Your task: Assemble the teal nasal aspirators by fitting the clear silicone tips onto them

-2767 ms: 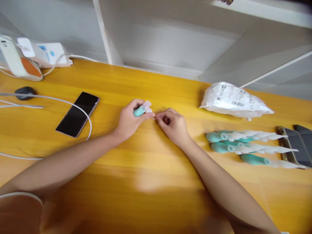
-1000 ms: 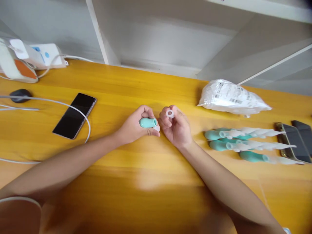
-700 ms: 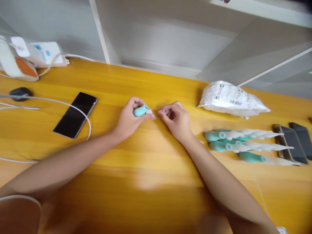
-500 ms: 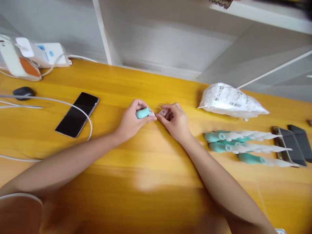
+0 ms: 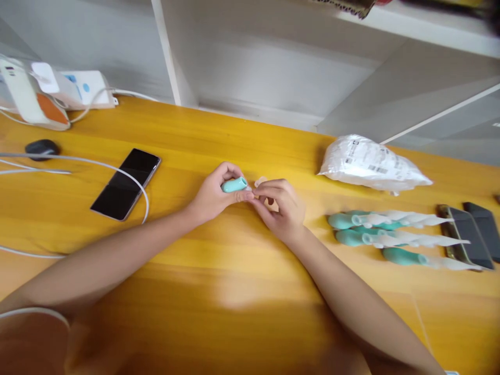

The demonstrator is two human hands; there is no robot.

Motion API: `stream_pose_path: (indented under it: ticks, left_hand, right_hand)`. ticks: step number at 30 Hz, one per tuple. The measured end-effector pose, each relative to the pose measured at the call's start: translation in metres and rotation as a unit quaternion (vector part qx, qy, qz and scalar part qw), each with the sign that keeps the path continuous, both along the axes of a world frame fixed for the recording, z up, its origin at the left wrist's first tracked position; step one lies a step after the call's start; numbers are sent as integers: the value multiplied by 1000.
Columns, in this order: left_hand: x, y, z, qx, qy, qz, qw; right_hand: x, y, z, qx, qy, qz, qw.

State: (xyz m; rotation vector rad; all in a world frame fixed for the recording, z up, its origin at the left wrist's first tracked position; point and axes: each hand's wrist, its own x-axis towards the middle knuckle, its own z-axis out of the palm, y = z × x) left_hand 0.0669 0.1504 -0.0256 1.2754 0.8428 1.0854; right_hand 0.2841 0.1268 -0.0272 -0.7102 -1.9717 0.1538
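Observation:
My left hand (image 5: 214, 192) is closed around a small teal bulb (image 5: 233, 185) whose open round mouth points right. A little white translucent piece shows by the left thumb tip, mostly hidden by the fingers. My right hand (image 5: 281, 205) meets it there, thumb and forefinger pinched together at the left thumb. Just above the right fingers a clear whitish plastic piece (image 5: 260, 181) sticks out; the hand covers the rest of it. To the right lie several teal bulbs (image 5: 349, 237) with long translucent white nozzles (image 5: 422, 238) in rows.
A white plastic parcel (image 5: 375, 164) lies at the back right. Dark phones (image 5: 469, 234) sit beyond the nozzle tips. On the left are a black phone (image 5: 125, 185) crossed by a white cable (image 5: 97, 163), a black mouse (image 5: 42, 149) and white chargers (image 5: 88, 88). Grey shelf compartments (image 5: 258, 67) stand behind.
My right hand has closed in on my left, its fingertips now touching near the left thumb. The bulb has turned slightly, and the clear piece now shows above the right fingers.

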Motion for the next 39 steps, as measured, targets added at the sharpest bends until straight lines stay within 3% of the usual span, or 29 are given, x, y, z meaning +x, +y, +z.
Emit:
stream_pose_path:
  ticks: [7, 12, 20, 27, 31, 36, 39]
  left_hand:
    - [2, -1, 0, -6, -30, -6, 1000]
    - [4, -4, -4, -16, -48, 60, 997]
    - [0, -2, -11, 20, 14, 90, 996]
    - [3, -1, -18, 50, 62, 126, 989]
    - [2, 0, -20, 107, 96, 135, 980]
    - [-3, -3, -13, 184, 202, 155, 949]
    - [-5, 0, -9, 187, 235, 157, 941]
  right_hand:
    - [3, 2, 6, -11, 14, -7, 1000]
    - [14, 15, 9, -3, 181, -170, 969]
    - [25, 30, -10, -210, 127, -201, 948]
    - [28, 30, -21, -305, 69, -184, 932]
    - [29, 29, -19, -279, 87, -186, 938]
    - [28, 21, -9, -156, 177, -209, 949]
    - [24, 21, -10, -155, 190, -220, 944]
